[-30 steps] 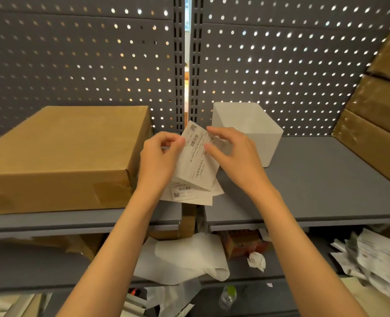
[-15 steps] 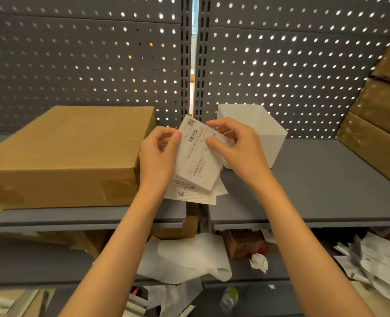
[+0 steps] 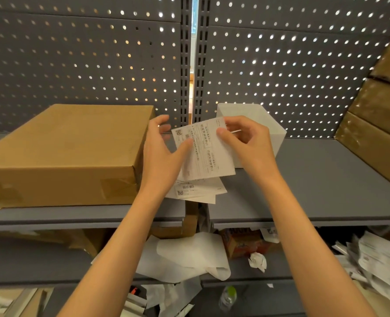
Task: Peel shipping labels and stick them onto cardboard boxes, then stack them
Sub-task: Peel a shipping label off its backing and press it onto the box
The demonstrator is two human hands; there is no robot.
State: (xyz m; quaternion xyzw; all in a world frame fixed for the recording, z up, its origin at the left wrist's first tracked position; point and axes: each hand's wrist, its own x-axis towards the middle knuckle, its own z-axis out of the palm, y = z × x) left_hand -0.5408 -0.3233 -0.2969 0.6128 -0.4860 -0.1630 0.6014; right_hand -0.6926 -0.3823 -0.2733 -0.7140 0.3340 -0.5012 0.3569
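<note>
I see a grey upper shelf (image 3: 315, 179) in two sections, with a narrow gap between them at centre. On the left section a flat cardboard box (image 3: 70, 147) lies close to the front edge. On the right section a white bin (image 3: 274, 131) stands toward the back, and brown boxes (image 3: 376, 124) are stacked at the far right. A lower shelf (image 3: 52, 261) carries loose backing paper (image 3: 189, 257), a crumpled scrap (image 3: 258, 260), a small printed carton (image 3: 242, 243) and a heap of papers (image 3: 379, 264) at right.
</note>
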